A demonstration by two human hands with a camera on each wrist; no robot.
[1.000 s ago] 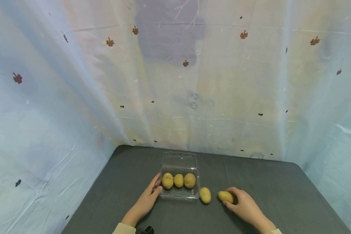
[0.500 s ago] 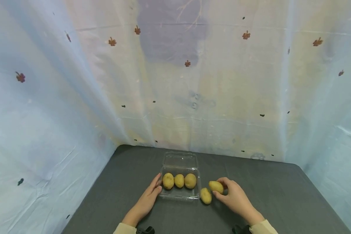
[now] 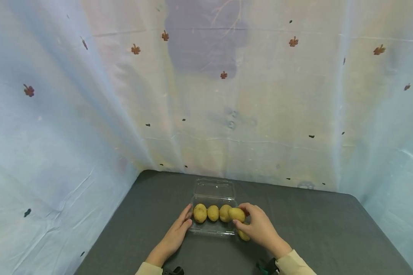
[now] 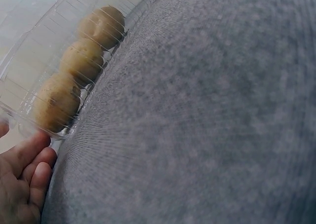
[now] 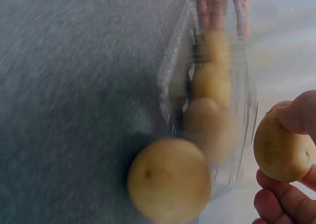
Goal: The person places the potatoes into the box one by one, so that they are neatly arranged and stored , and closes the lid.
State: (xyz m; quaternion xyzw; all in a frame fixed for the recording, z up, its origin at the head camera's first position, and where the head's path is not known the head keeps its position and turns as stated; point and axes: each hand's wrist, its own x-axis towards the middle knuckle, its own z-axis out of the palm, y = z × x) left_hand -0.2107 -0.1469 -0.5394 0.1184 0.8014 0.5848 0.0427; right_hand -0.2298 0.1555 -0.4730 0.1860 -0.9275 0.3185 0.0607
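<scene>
A clear plastic clamshell box stands on the table with its lid raised at the back. Three potatoes lie in a row inside it, among them the left one and the middle one. My left hand rests against the box's left side, its fingertips touching the wall in the left wrist view. Between thumb and fingers my right hand pinches a potato, held up over the box's right edge. Another potato lies on the table beside the box, partly hidden by the right hand in the head view.
A dark grey cloth covers the table. Pale patterned sheeting with leaf prints hangs behind the table and along both sides.
My right hand has carried the pinched potato leftward and up from the table's right part to the box's right edge. The left hand has stayed at the box.
</scene>
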